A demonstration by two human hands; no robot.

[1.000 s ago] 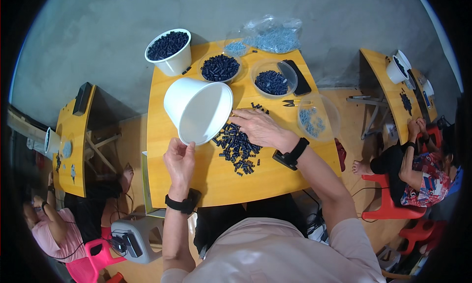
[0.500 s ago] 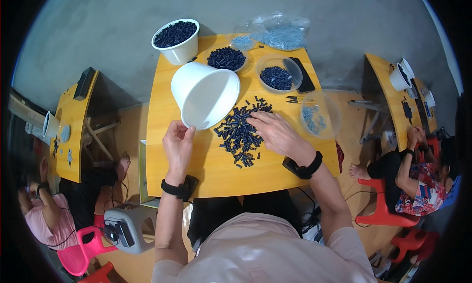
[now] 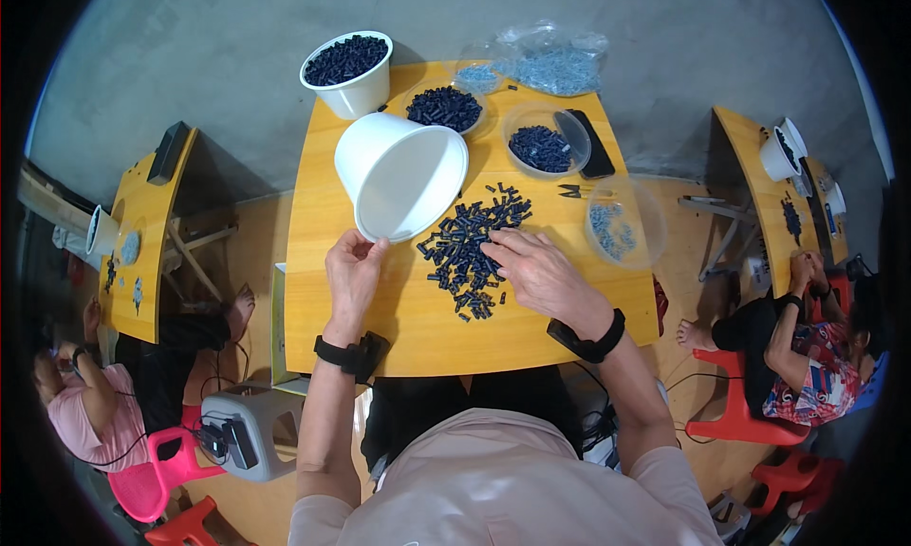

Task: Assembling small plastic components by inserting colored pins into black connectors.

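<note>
A white plastic bucket (image 3: 365, 152) lies tipped on the yellow table, its mouth facing me and to the right. My left hand (image 3: 353, 273) pinches the near edge of its rim between thumb and fingers. Right of the mouth, a loose pile of short black tube-like pieces (image 3: 467, 247) is spread on the tabletop. My right hand (image 3: 546, 273) rests at the pile's right side, palm down. Its fingers are stretched out and slightly bent, with the tips among the pieces. Whether any piece is under them is hidden.
Behind stand a full white bucket (image 3: 347, 60) and clear bowls of black pieces (image 3: 444, 108) (image 3: 539, 149). Small metal-coloured parts fill a bag (image 3: 560, 70) and a clear bowl (image 3: 612, 233). Small snips (image 3: 570, 191) and a dark phone (image 3: 595, 152) lie nearby. People sit at side tables.
The whole view has shifted slightly. My right fingers have bent a little more and moved over the pile's edge. My left hand stays at the bucket's rim.
</note>
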